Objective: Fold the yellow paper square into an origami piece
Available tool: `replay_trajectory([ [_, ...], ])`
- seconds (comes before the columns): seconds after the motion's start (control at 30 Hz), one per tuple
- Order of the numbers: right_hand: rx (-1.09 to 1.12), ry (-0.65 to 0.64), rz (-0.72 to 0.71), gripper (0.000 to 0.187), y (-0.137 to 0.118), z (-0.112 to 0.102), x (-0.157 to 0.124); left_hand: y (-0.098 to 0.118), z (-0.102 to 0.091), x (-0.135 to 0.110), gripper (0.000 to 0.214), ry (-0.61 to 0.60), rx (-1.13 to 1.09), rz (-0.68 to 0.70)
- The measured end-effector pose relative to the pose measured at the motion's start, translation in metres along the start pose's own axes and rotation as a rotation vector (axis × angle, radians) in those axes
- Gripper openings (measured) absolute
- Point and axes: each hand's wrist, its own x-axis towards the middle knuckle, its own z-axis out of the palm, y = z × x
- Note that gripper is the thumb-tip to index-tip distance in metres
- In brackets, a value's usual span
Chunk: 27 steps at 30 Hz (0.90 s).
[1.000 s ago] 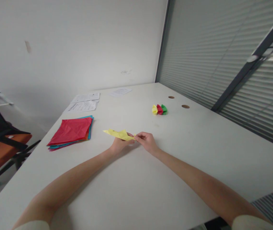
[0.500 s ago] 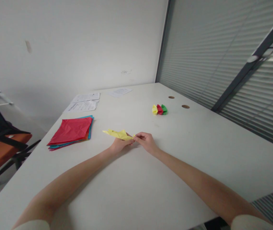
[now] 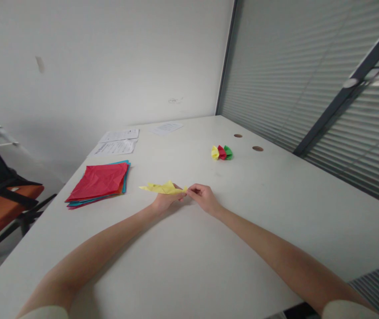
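Note:
A crumpled sheet of yellow tissue paper [image 3: 162, 188] is held just above the white table, its loose end pointing left. My left hand [image 3: 167, 200] is closed round its lower part, with the thumb along the near side. At the right end of the sheet, my right hand [image 3: 204, 197] pinches the narrow tip between thumb and forefinger. Both hands almost meet there, and the fingertips partly hide the tip. Beyond them lies a row of gathered paper pieces [image 3: 221, 153] in yellow, red and green.
To the left, a stack of coloured tissue sheets [image 3: 99, 181] has red on top. Printed papers [image 3: 118, 141] lie near the wall, with another sheet [image 3: 167, 128] beside them. Two round holes pierce the table [image 3: 189, 266] at the right. An orange chair [image 3: 6, 208] stands left.
The loose left end of the yellow tissue paper has dipped and shifted slightly left. Both hands keep nearly the same place and grip.

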Motion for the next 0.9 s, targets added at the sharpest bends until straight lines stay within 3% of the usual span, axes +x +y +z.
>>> replay_trajectory([
  [0.27, 0.021, 0.029, 0.027, 0.036, 0.0, -0.001, 0.001, 0.003, -0.002, 0.002, 0.023, 0.017, 0.089, 0.034],
  [0.53, 0.138, 0.084, 0.043, 0.051, -0.007, -0.006, 0.002, 0.0, -0.006, 0.004, 0.03, 0.001, -0.041, -0.015],
  [0.9, 0.093, -0.018, 0.071, 0.037, 0.004, 0.0, 0.002, -0.001, -0.005, 0.001, 0.032, -0.098, 0.011, -0.063],
])
